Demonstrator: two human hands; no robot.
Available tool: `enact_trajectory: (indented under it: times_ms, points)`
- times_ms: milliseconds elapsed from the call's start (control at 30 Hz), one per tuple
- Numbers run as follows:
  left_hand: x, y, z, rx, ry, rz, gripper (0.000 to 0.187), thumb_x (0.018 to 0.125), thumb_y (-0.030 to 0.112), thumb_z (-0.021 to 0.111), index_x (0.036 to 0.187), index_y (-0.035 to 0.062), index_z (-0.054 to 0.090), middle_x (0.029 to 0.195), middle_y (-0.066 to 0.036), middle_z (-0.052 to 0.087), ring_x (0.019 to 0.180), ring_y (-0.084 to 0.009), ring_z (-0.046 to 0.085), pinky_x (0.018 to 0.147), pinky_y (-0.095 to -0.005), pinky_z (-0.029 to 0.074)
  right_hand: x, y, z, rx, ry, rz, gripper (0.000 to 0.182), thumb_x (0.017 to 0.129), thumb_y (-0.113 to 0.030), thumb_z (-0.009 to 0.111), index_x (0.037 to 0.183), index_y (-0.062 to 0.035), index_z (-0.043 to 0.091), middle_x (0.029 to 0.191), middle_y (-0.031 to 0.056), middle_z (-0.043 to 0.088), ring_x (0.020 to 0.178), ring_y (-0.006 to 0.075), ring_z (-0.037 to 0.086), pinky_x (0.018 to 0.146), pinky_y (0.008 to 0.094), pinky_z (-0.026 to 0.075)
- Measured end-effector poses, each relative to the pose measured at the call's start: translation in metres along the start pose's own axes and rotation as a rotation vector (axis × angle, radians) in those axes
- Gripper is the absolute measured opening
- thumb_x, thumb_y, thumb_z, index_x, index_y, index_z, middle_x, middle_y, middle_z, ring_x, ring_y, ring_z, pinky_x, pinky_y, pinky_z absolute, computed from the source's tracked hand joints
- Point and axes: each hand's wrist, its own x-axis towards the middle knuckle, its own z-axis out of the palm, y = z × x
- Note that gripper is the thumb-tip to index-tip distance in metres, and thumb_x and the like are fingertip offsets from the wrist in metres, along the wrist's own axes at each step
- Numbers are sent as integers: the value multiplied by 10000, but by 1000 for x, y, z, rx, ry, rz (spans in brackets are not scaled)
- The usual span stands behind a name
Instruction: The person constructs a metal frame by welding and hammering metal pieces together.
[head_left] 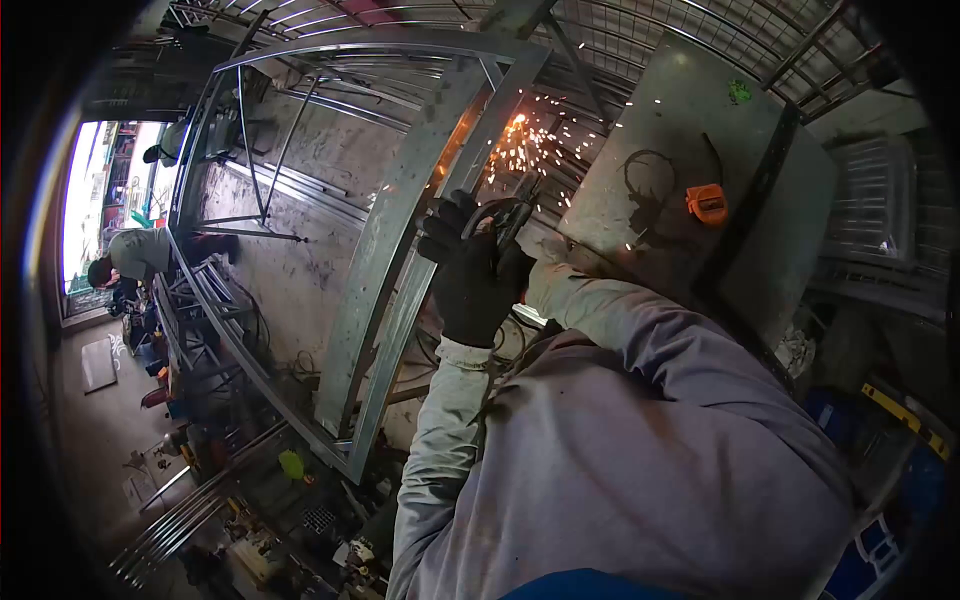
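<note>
Beside straight silver metal tubing (383, 375), the black-gloved left hand (474, 272) half-curls round a dark, seemingly rounded tool (509, 221); right fingers' grip: cannot tell.

One head-worn camera looks forward and down from close above the hands (474, 282); its dark edges seem unreadable.

Black-gloved left hand (475, 285) beside right-hand rail of grey metal frame (392, 350), dark tool (508, 217) close against the glove. Sparks (519, 140) spray right of frame. Farther right of it: counter (665, 120), orange tape measure (707, 204) on top. Left of frame: person (140, 253) stooping.
</note>
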Motion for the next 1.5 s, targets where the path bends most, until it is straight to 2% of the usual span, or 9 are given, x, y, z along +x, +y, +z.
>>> enact_trajectory:
  times_ms: [333, 467, 600, 633, 933, 1033, 1133, 1433, 1500]
  points:
    - [-3, -12, -19, -78, -63, 245, 335, 867, 323, 873, 1033, 48, 779, 810, -174, 731, 710, -390, 728, 622, -449, 570, 6, 23, -10, 156, -148, -41, 875, 1058, -625, 507, 1696, -62, 302, 1678, 298, 403, 1491, 472, 491, 1160, 636, 485]
    - [-12, -9, -32, -251, -31, -87, 268, 888, 241, 859, 955, 16, 729, 763, -110, 717, 580, -182, 657, 542, -350, 486, 16, 21, -17, 119, -24, 31, 761, 1088, -559, 498, 1656, -74, 353, 1626, 245, 474, 1471, 456, 494, 1189, 600, 453]
    - [6, 3, -63, -497, 39, -313, 301, 978, 252, 757, 886, -5, 628, 676, -141, 648, 590, -180, 622, 565, -389, 470, 45, 5, -21, -588, -338, 381, 475, 1047, -468, 579, 1386, -134, 585, 1212, 98, 643, 1127, 356, 608, 1050, 524, 470]
    - [14, 6, -68, -543, 70, -297, 296, 1006, 244, 711, 886, -9, 614, 683, -117, 625, 617, -159, 575, 582, -369, 446, 52, 6, -35, -1371, -663, 232, 442, 1014, -438, 608, 1345, -144, 611, 1190, 114, 658, 1124, 348, 611, 1040, 501, 457]
    - [74, 21, -80, -630, -11, -355, 306, 1029, 242, 689, 925, -41, 633, 719, -80, 598, 675, -140, 484, 633, -353, 415, 80, -22, -29, -1884, -979, -187, 247, 901, -380, 684, 1002, -160, 731, 847, 83, 704, 765, 344, 678, 689, 554, 459]
    - [91, 32, -74, -611, -4, -364, 305, 1024, 236, 699, 920, -43, 632, 714, -88, 593, 676, -144, 479, 634, -359, 419, 77, -40, 2, -1192, -511, 203, 229, 910, -353, 686, 1015, -154, 730, 860, 92, 707, 819, 333, 702, 722, 520, 502]
    - [110, 33, -66, -573, 9, -335, 288, 1015, 219, 703, 916, -40, 627, 704, -93, 578, 673, -153, 476, 630, -366, 416, 86, -68, 55, -1661, -625, 182, 194, 1103, -206, 584, 1249, -94, 646, 1111, 60, 714, 1098, 200, 683, 996, 363, 549]
    - [142, 42, -46, -485, -116, -409, 262, 1027, 206, 684, 930, -30, 623, 715, -71, 570, 693, -121, 490, 624, -336, 420, 108, -78, 69, -1673, -589, -314, 78, 844, -151, 738, 850, -103, 678, 759, 100, 658, 690, 317, 678, 648, 451, 536]
    - [143, 42, -44, -458, -119, -414, 254, 1030, 203, 685, 941, -30, 632, 718, -72, 572, 701, -114, 501, 629, -326, 428, 106, -74, 61, -1621, -342, -62, 108, 795, -146, 741, 817, -89, 652, 713, 120, 624, 664, 356, 654, 617, 482, 504]
